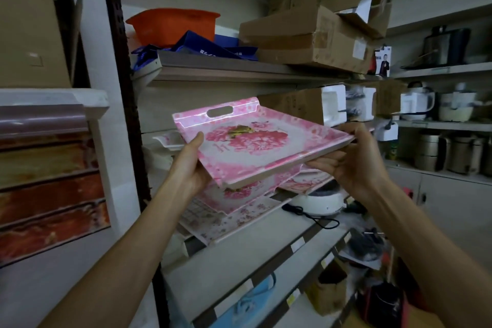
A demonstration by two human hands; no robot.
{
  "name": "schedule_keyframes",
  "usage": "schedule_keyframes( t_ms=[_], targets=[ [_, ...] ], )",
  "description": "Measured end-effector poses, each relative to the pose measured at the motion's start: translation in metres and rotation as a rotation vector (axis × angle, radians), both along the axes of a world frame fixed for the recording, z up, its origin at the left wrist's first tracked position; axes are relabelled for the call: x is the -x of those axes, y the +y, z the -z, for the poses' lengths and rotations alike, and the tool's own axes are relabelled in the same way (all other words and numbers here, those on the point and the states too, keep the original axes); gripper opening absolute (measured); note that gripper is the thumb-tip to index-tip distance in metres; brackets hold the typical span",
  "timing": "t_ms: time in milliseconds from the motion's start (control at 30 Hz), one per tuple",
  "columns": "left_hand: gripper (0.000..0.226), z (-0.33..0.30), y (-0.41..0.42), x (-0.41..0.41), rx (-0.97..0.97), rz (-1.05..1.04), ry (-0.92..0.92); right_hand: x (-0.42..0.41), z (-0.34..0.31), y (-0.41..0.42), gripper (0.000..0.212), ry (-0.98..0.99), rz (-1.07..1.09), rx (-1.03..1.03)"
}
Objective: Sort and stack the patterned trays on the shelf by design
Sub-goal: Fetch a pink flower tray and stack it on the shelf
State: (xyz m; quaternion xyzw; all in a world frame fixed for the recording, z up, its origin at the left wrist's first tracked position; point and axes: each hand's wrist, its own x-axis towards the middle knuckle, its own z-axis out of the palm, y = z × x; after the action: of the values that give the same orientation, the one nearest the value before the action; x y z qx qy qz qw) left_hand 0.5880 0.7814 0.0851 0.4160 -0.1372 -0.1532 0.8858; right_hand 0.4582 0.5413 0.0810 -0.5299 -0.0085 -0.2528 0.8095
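Observation:
I hold a pink tray (pixel 253 146) with a big pink flower print and a cut-out handle, lifted and tilted above the shelf. My left hand (pixel 190 165) grips its left edge, thumb on top. My right hand (pixel 346 160) grips its right edge from below and behind. Directly under it on the shelf lies another pink-flower tray (pixel 239 196). Beneath that sits a paler tray with small scattered blossoms (pixel 231 224). A further pink-patterned tray (pixel 306 181) shows to the right. A white tray handle (pixel 166 140) pokes out at the back left.
The shelf board (pixel 239 261) runs below the trays. A white round appliance (pixel 316 201) with a black cord lies right of them. Cardboard boxes (pixel 306 40), an orange tub (pixel 173 22) and blue bags fill the shelf above. Kettles and pots stand on shelves at the right.

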Motion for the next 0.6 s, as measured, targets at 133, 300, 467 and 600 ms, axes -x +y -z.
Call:
schedule_keyframes(
  t_ms=[133, 300, 467, 600],
  targets=[
    [0.038, 0.015, -0.005, 0.021, -0.035, -0.057, -0.004, 0.028, 0.015, -0.006, 0.05, -0.019, -0.044, 0.001],
    [0.034, 0.033, 0.01, 0.054, -0.088, -0.173, -0.021, 0.064, 0.037, -0.027, 0.094, -0.083, -0.416, -0.106],
    [0.036, 0.056, 0.046, 0.086, -0.216, -0.336, -0.115, 0.076, 0.053, -0.039, 0.092, 0.081, -0.432, -0.147],
    [0.039, 0.075, 0.069, 0.117, -0.279, -0.371, -0.195, 0.074, 0.061, -0.013, 0.07, 0.2, -0.351, 0.082]
  ],
)
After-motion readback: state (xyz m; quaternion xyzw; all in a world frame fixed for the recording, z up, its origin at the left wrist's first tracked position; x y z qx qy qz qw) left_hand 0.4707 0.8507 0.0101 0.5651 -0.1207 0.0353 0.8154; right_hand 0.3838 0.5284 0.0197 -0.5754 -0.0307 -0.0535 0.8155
